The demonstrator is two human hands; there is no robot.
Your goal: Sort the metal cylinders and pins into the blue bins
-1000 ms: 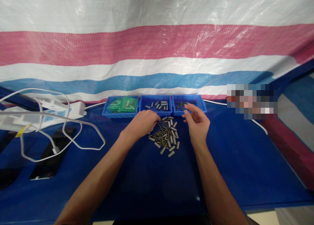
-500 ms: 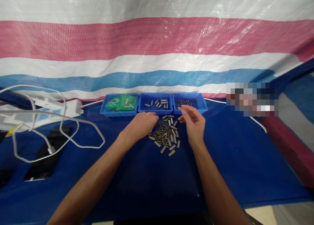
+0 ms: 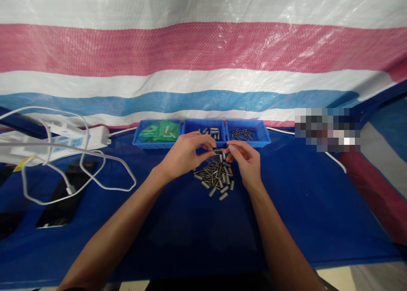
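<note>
My left hand (image 3: 190, 154) pinches a thin brass-coloured screw (image 3: 218, 151) between thumb and fingertips, just over the far end of a loose pile. From the other side, the thumb and forefinger of my right hand (image 3: 247, 160) close on the screw's right end; the fingers partly hide it. Below both hands lies the heap of thin brass-coloured screws (image 3: 210, 172), mixed with short grey cylinders (image 3: 224, 196) along its right and near edges. Behind, a blue middle bin (image 3: 194, 125) holds grey cylinders, and a blue right bin (image 3: 262, 135) contains dark thin screws.
A blue left bin (image 3: 137, 143) holds green plastic bags (image 3: 155, 131) with small pieces inside. Farther left are a white power strip (image 3: 76, 143), looped white cables (image 3: 125, 168) and a dark phone (image 3: 60, 206). A striped plastic sheet (image 3: 203, 49) hangs behind the blue tabletop (image 3: 197, 236).
My left hand has lifted from the pile and turned, and the screw now shows in its fingertips. My right hand has moved left, away from the right bin, to meet it.
</note>
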